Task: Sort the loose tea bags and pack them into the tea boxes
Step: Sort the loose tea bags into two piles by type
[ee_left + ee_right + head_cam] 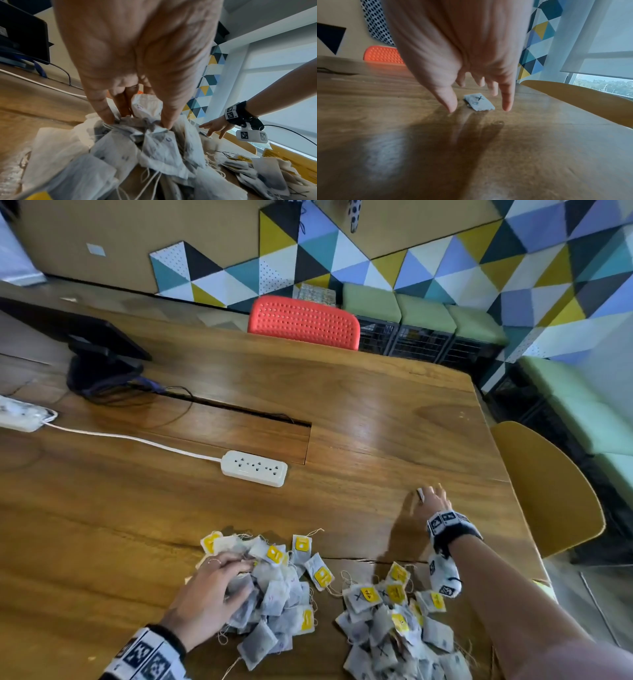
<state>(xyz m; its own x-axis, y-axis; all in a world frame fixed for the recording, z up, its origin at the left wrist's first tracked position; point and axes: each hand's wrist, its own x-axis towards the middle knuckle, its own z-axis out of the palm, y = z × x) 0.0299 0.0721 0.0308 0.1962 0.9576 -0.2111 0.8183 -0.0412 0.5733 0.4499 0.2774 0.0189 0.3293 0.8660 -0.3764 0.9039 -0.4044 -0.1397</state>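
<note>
Two heaps of loose tea bags lie at the near edge of a wooden table [376, 412]. The left hand [209, 594] rests on the left heap [274, 594], fingertips [106, 116] pinching bunched bags. The right heap [394, 618] sits just beside it. Farther out, the right hand [431, 501] hovers with fingers spread over a single tea bag marked X [478, 102]. Beyond lies a white power strip [254, 468].

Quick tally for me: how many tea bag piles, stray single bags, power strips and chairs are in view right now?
Tea bag piles: 2, the left pile under the left hand, and the right pile.
Stray single tea bag: 1, under the open right hand.
Power strips: 2, near and far.
Chairs: 2, red and yellow.
Total: 7.
</note>
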